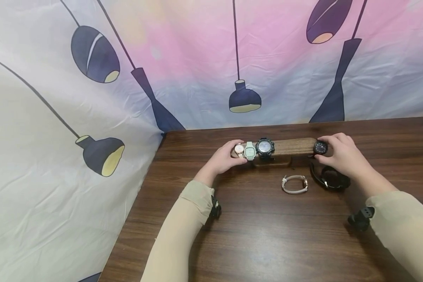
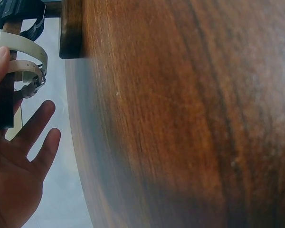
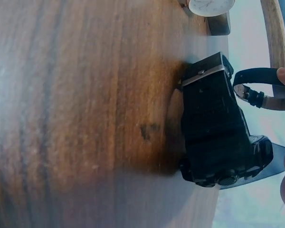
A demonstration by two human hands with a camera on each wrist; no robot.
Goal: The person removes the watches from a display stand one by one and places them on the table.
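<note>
A wooden watch stand (image 1: 292,147) stands near the table's back edge. At its left end my left hand (image 1: 223,158) pinches a small round watch (image 1: 239,149) with a pale strap between thumb and index finger, the other fingers spread in the left wrist view. Beside it on the bar sit a mint-green square watch (image 1: 250,152) and a chunky black digital watch (image 1: 265,147). At the right end, my right hand (image 1: 345,154) holds a black square-faced watch (image 1: 320,147) by thumb and fingers; its looped strap (image 3: 259,75) hangs around the bar.
In front of the stand, a watch with a pale strap (image 1: 296,192) lies on its side on the brown table (image 1: 268,231). A larger black watch (image 3: 211,123) lies to its right, under my right hand. A lamp-patterned cloth (image 1: 197,58) hangs behind the table.
</note>
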